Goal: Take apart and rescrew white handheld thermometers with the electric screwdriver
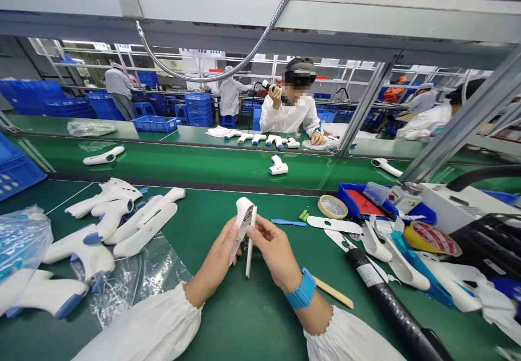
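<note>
Between my hands, over the green mat, is a white thermometer housing (244, 209), upright, with its inner side and some thin wiring showing. My left hand (217, 255) grips it from the left, fingers wrapped around. My right hand (277, 247), with a blue wrist strap (302, 289), pinches a narrow white cover (249, 260) along the housing's right side. The two parts stand slightly apart at the bottom; whether they touch higher up I cannot tell. Right of my hands lie a blue pry stick (288, 222), small green batteries (303, 215) and a tan stick (334, 292).
Several white thermometers (109, 217) and plastic bags (142, 274) lie left. On the right are a black electric screwdriver (386, 301), loose white shells (407, 266), a round dish (332, 207) and a blue tray (345, 192). Across the green conveyor (203, 163), a co-worker (291, 111) sits facing me.
</note>
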Demonstrator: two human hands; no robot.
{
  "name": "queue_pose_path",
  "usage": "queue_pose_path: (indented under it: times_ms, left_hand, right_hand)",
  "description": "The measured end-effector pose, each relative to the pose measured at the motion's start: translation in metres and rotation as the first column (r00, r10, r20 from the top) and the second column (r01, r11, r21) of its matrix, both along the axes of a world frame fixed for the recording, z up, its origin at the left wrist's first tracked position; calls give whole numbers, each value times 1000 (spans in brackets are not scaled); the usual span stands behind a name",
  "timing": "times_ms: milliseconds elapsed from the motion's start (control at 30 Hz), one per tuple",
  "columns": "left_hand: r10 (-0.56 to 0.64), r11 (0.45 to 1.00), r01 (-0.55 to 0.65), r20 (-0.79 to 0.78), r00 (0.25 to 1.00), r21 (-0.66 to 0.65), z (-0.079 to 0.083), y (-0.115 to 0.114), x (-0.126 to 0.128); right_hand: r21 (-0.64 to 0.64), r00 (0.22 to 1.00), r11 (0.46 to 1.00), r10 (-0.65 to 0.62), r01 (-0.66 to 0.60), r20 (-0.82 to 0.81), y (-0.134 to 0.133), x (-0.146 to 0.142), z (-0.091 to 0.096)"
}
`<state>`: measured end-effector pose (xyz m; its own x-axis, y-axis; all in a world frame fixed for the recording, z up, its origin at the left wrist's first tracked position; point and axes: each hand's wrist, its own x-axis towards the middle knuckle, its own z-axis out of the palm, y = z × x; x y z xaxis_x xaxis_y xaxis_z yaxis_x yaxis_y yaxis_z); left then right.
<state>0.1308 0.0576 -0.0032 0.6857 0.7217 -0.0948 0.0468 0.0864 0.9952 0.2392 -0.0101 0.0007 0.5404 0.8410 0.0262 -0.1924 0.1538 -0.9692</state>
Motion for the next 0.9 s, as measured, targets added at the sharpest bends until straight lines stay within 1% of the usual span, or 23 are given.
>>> queue_pose_path:
  times_ms: [133,233,333,500,700,900]
  left_hand:
    - [-19,997,22,42,999,-70,-3,-1,2]
    - [-40,992,55,129,991,-116,-2,-1,2]
    - [-53,988,73,147,988,-138,-1,-1,2]
    - [-29,991,42,110,993,-124,-3,-2,3]
    - [-34,994,44,94,995,-104,-3,-1,4]
    - [-49,997,52,50,998,-55,-2,-4,4]
  right_hand:
    - [2,993,1000,14,-14,-115,1,4,3]
    - [-6,994,1000,-19,18,-106,2,4,1]
    - [-9,997,999,-48,48,-66,4,3,-2]
    - [-10,998,998,-62,62,-24,5,2,-5]
    - [18,995,995,-95,94,15,6,2,-7]
    - [33,992,992,-125,125,5,8,0,-7]
